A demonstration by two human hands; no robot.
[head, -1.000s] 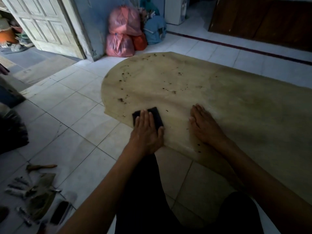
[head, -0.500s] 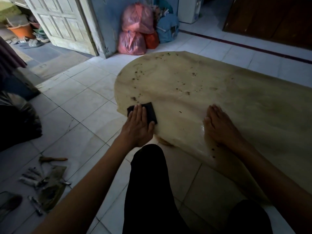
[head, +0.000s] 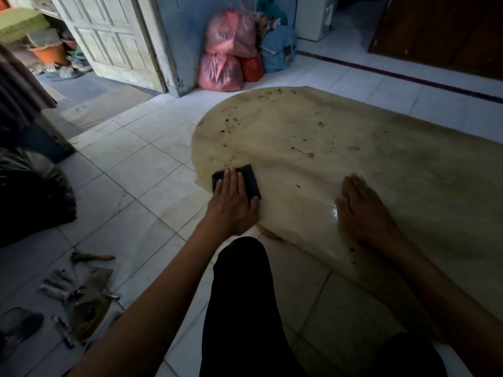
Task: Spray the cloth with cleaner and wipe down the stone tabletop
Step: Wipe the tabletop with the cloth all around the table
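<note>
Tiled floor [head: 141,170] carries a large pale stone worktop [head: 353,164], lying flat and low, with a rounded end toward the far left. Dark specks and smudges scatter over its far half; the strip nearest the person looks glossier, with a wet sheen just left of the right hand. Pink bags [head: 226,53] sit against the wall, well apart from the work. Small tools [head: 79,292] lie on the floor at lower left.

Right hand [head: 364,213]: flat on the stone near its front edge, fingers straight and together, gripping nothing; reads as a brace.

Left hand [head: 231,202]: flat, fingers extended, pressing down on the dark folded cloth [head: 245,178], which sits at the worktop's left front edge, part of it under the palm.

No spray bottle visible.

Step in hand, as judged: wiping, with the near edge mostly covered. Next move likely calls for pushing the cloth outward toward the speckled far half, keeping pressure even and the cloth flat so grit lifts rather than smears.
</note>
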